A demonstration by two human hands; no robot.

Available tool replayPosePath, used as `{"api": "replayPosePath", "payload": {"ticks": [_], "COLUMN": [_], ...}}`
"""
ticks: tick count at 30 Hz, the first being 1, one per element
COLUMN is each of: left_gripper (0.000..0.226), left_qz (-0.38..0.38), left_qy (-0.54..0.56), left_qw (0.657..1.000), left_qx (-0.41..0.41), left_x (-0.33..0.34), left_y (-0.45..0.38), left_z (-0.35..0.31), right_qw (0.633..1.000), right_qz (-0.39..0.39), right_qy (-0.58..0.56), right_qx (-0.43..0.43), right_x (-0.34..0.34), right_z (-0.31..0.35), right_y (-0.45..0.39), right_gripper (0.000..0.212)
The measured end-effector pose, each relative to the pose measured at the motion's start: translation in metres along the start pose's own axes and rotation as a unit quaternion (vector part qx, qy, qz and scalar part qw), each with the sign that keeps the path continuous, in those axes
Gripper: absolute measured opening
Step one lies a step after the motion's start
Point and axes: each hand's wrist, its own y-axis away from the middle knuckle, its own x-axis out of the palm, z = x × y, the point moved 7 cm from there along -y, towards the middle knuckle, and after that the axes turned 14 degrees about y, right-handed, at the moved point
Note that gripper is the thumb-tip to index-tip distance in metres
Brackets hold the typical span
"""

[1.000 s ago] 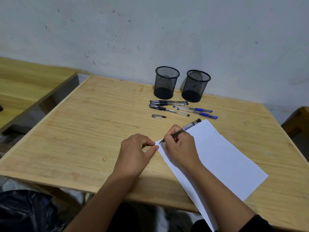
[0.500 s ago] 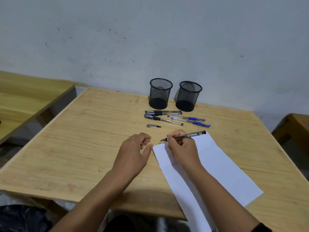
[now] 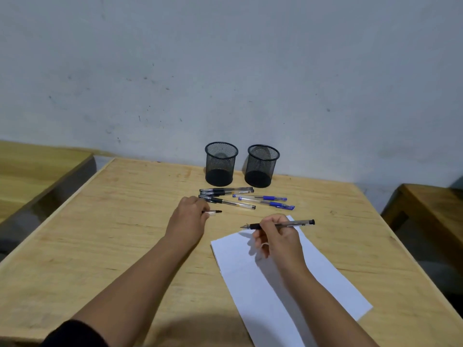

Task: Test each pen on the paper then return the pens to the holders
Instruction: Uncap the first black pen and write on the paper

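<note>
The right hand (image 3: 278,240) grips an uncapped black pen (image 3: 283,224) just above the far end of the white paper (image 3: 288,279), tip pointing left. The left hand (image 3: 188,219) pinches the pen cap (image 3: 214,211) on the desk (image 3: 112,234). Beyond lie three black pens (image 3: 226,191) and two blue pens (image 3: 265,200), before two black mesh holders (image 3: 221,164).

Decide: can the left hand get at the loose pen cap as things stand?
Probably yes: the left hand already has its fingertips at the cap, which lies alone on the table, nothing between them.
</note>
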Motion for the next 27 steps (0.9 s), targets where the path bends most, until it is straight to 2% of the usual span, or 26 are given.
{"api": "replayPosePath", "payload": {"ticks": [3,9,13,22,27], "left_gripper": [0.011,0.018,0.025,0.012,0.016], "left_qz": [-0.024,-0.104,-0.095,-0.067,-0.107], "left_qy": [0.026,0.161,0.205,0.207,0.247], "left_qw": [0.999,0.981,0.973,0.971,0.959], "left_qx": [0.007,0.036,0.054,0.097,0.087], "left_x": [-0.007,-0.036,-0.048,-0.054,-0.056], "left_y": [0.003,0.030,0.041,0.050,0.064], "left_z": [-0.002,-0.029,-0.051,-0.084,-0.091], "right_qw": [0.999,0.995,0.992,0.989,0.982], "right_qz": [-0.002,0.000,0.014,0.039,0.074], "right_qy": [0.004,-0.064,-0.079,-0.096,-0.123], "right_qx": [-0.033,-0.081,-0.102,-0.106,-0.121], "right_x": [0.000,0.005,0.011,0.007,0.005], "right_z": [0.011,0.037,0.046,0.051,0.056], "right_y": [-0.002,-0.005,-0.003,0.004,0.009], "right_gripper": [0.018,0.014,0.011,0.010,0.013]}}
